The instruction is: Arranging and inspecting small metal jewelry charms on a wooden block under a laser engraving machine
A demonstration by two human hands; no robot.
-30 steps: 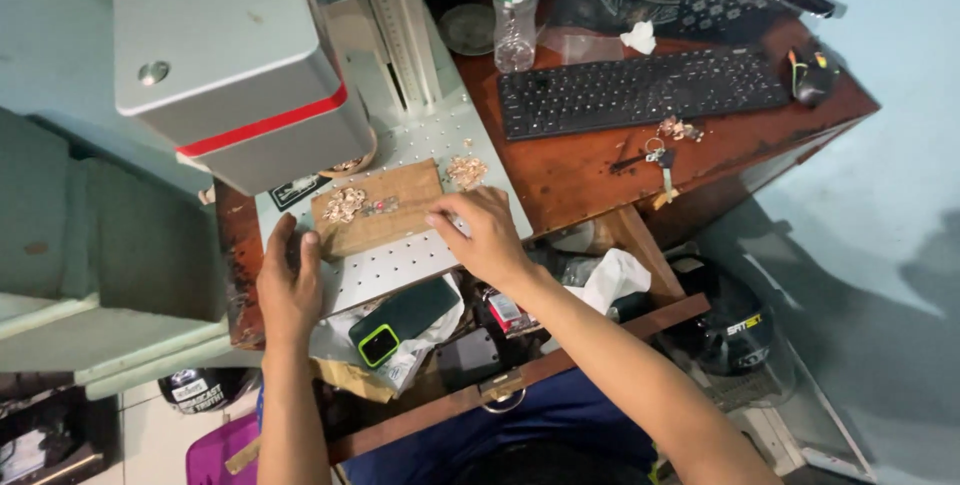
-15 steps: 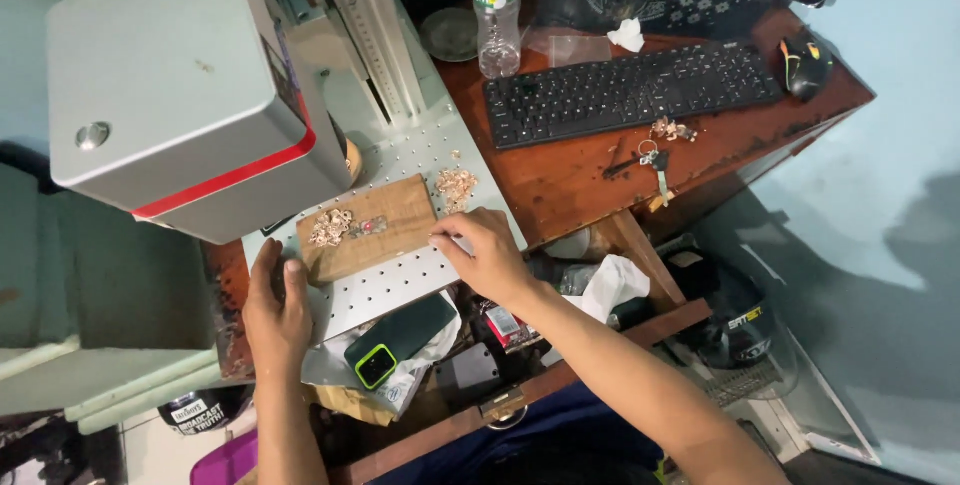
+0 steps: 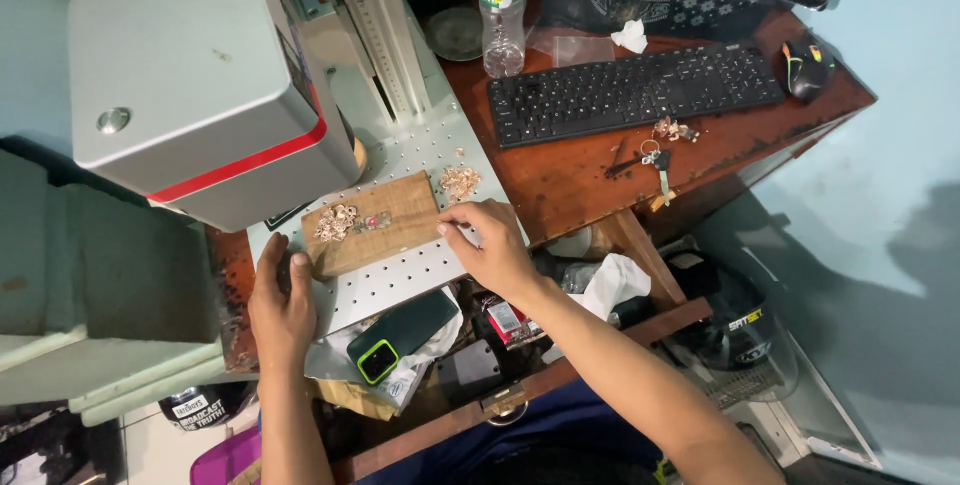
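A small wooden board [image 3: 385, 230] lies on the perforated metal plate [image 3: 400, 280] under a grey machine head with a red stripe [image 3: 200, 85]. A heap of small pale metal pieces [image 3: 336, 222] sits on the board's left part; a second heap [image 3: 460, 181] lies on the plate beside it. My right hand [image 3: 490, 250] touches the board's right edge with pinched fingertips; whether it holds a piece I cannot tell. My left hand [image 3: 282, 300] rests flat at the plate's left edge, by the board's left end.
A dark phone with a green-rimmed camera [image 3: 402, 335] lies on rags below the plate. A black keyboard [image 3: 635, 90], a mouse [image 3: 808, 65], keys [image 3: 660, 160] and a plastic bottle [image 3: 500, 5] sit on the wooden desk [image 3: 580, 175]. White tissue [image 3: 615, 285] and clutter fill the drawer.
The view has shifted, so everything sits further right and lower in the frame. My right hand has slid from the board's top to its right edge. My left hand stays at the left edge.
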